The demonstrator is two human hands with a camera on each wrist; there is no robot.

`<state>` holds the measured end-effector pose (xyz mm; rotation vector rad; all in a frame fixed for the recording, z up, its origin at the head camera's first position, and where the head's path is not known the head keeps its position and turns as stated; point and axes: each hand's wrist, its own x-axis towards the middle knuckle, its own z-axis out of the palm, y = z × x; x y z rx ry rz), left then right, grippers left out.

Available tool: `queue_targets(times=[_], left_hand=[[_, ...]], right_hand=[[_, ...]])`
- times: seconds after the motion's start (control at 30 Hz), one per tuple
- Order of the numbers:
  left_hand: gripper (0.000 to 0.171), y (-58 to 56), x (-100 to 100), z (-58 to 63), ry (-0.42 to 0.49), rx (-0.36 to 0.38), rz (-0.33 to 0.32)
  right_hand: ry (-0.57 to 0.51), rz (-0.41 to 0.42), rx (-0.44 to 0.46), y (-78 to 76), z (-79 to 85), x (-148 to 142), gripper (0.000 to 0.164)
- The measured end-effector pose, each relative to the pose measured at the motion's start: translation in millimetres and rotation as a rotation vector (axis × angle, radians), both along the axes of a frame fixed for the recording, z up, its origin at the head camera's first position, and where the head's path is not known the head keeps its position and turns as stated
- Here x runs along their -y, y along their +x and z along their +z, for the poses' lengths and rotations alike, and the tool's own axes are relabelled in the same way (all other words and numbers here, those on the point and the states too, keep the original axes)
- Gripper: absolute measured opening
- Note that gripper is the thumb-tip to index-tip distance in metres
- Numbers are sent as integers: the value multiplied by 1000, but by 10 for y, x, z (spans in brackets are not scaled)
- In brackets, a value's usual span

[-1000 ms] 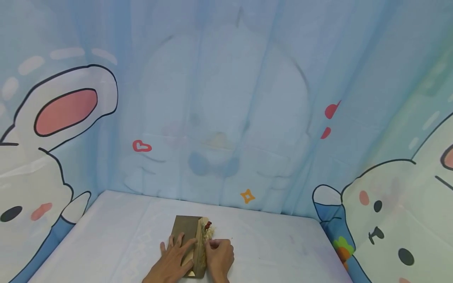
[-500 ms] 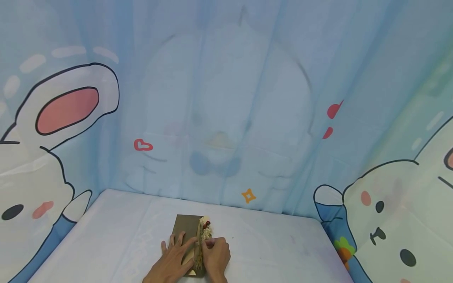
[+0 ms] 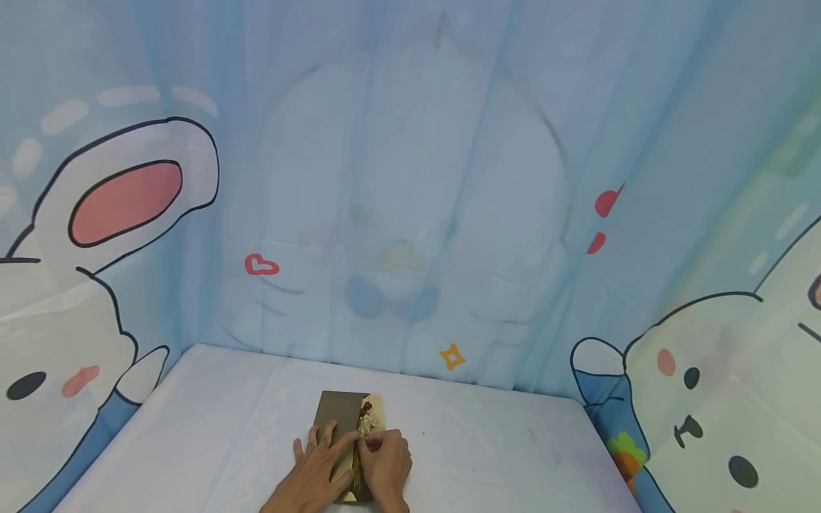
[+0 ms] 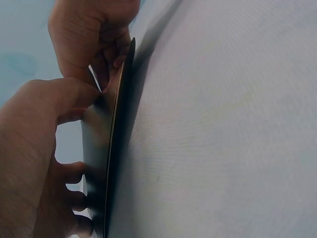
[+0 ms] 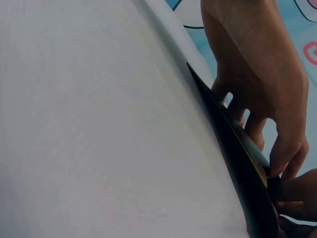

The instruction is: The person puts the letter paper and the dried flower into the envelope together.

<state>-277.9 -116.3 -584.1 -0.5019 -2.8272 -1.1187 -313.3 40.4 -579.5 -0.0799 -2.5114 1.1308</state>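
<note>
A dark olive-brown folded card lies on the white-covered table, with a pale beige panel along its right side. On that panel sits a small bunch of dried flowers, dark red and cream. My left hand rests on the card with its fingers spread and straight. My right hand pinches with thumb and forefinger at the lower end of the flower bunch, close to the left thumb. The fingers hide the exact grip point. Both wrist views show the dark card edge-on between the hands.
The white cloth covers the table all around the card. Behind it hangs a light blue curtain printed with white rabbits. Several tiny dark specks lie on the cloth to the right of the hands.
My right hand has shifted left with the dried flowers, from the card's right edge onto the beige panel, which now shows to their right. The left hand stays on the card.
</note>
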Motion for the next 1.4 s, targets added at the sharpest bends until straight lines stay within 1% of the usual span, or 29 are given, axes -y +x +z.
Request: queue_targets(times=[0.2,0.33,0.43,0.53,0.57,0.67,0.7,0.73,0.8,0.87,0.9,0.97,1.03,1.1,1.13,1.23,1.3,1.4], left_hand=[[57,-5,-5,8,6,13,-2],[58,-9,2,23,-8,16,-7],[60,-13,14,32,-17,13,2],[61,-21,26,29,-12,17,12],[60,-25,29,23,-8,19,14],[60,-36,35,0,3,24,10],[60,-40,34,-10,5,21,9],[59,-44,33,-18,10,21,7],[60,-53,27,-22,14,27,5],[60,-57,16,-18,15,27,4],[61,-58,10,-11,13,29,4],[61,-55,-8,8,17,33,-4],[60,-56,-28,9,18,25,-11],[60,-61,-42,5,28,26,-18],[60,-64,-47,0,33,26,-23],[60,-72,-48,-18,29,43,-39],[60,-68,-26,-23,33,60,-51],[62,-50,32,-15,38,70,-62]], right_hand=[[14,51,14,-14,3,-21,7],[-11,101,37,-14,11,-70,6],[-26,154,45,-24,21,-107,11],[1,204,46,-48,23,-123,19],[22,215,42,-61,8,-124,21],[95,212,23,-199,-208,-135,23],[110,208,18,-205,-220,-128,23],[125,202,-1,-233,-272,-126,22],[138,195,-23,-243,-300,-123,20],[133,206,-43,-192,-233,-118,20],[143,210,-75,-183,-233,-116,20],[165,222,-108,-213,-291,-143,22],[192,225,-134,-274,-381,-171,23],[216,232,-158,-309,-423,-187,23],[212,238,-149,-295,-391,-192,23],[205,244,-157,-276,-385,-212,26],[184,251,-139,-213,-309,-223,28],[157,237,-90,-143,-205,-249,31]])
